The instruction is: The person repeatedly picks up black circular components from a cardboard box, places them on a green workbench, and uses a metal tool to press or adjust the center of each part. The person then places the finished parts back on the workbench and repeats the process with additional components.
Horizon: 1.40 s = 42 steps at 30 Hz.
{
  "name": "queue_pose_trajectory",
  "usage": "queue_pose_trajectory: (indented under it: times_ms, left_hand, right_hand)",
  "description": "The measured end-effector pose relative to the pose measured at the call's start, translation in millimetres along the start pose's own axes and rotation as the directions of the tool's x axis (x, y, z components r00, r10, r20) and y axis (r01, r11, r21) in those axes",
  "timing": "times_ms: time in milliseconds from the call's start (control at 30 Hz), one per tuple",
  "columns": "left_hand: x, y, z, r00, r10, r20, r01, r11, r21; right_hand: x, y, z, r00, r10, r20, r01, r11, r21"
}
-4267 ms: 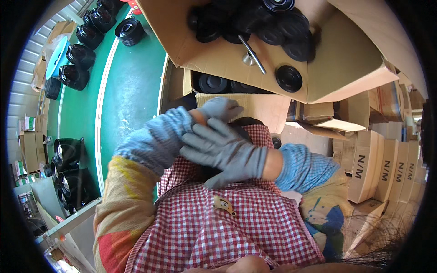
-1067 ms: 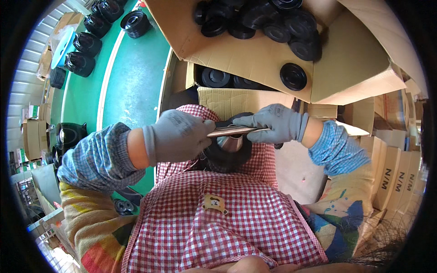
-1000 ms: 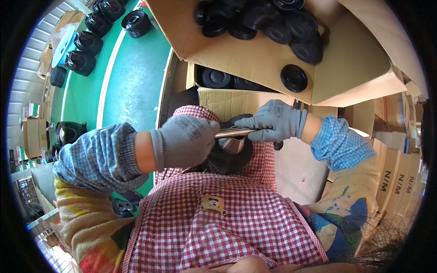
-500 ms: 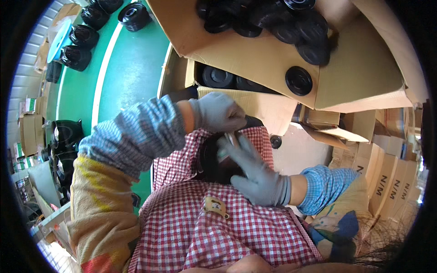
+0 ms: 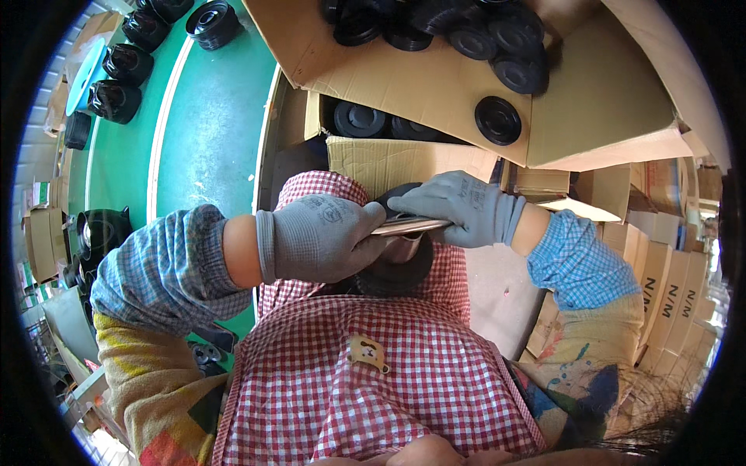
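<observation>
Both my hands wear grey knitted gloves and meet above my lap. My left hand (image 5: 320, 237) grips the left side of a thin round piece with a silvery edge (image 5: 410, 226). On its right side, my right hand (image 5: 462, 206) holds the same piece, fingers over the far side. The piece is tilted nearly edge-on, so its face is mostly hidden. Just beneath it, a shiny metal part (image 5: 402, 248) shows, and a dark round part (image 5: 410, 273) rests on my lap against the red checked apron (image 5: 373, 326). Whether these parts are joined, I cannot tell.
Ahead stands a large open cardboard box (image 5: 435, 93) with several black round parts and a single black disc (image 5: 497, 120). A lower box holds more black discs (image 5: 359, 119). At left, a green surface (image 5: 210, 124) carries black parts (image 5: 114, 101). Cartons (image 5: 660, 287) stand at right.
My left hand has come down and left, and my right hand has moved up and right. The silvery-edged piece is now raised between both hands. The surroundings have shifted slightly left in view.
</observation>
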State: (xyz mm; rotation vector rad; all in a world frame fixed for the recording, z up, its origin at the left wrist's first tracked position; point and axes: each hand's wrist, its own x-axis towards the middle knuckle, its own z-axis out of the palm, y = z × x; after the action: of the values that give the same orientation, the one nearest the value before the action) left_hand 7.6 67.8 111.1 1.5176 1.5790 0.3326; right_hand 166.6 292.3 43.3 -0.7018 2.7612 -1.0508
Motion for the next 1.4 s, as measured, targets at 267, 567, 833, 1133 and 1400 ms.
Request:
queue_pose_trajectory:
  times_ms: [267, 567, 833, 1133, 1400]
  left_hand:
    - [8, -15, -2, 1.000, 0.006, 0.001, -0.006, 1.000, 0.006]
    - [13, 9, 8, 0.990, -0.131, 0.048, 0.130, 0.991, 0.024]
    - [17, 6, 10, 0.988, -0.124, 0.095, 0.132, 0.987, -0.091]
    - [25, -27, 7, 0.997, 0.040, 0.072, -0.028, 0.987, -0.159]
    - [40, -50, 5, 0.990, 0.141, 0.026, -0.137, 0.984, -0.113]
  right_hand:
    - [1, -31, -4, 0.906, 0.354, 0.234, -0.362, 0.932, -0.011]
    - [10, -14, -12, 0.811, 0.344, 0.472, -0.334, 0.936, -0.108]
    - [6, -12, 3, 0.853, 0.334, 0.401, -0.326, 0.941, -0.090]
    - [2, -33, 10, 0.808, 0.448, 0.382, -0.529, 0.838, 0.136]
    - [2, -57, 12, 0.741, 0.551, 0.384, -0.660, 0.705, 0.261]
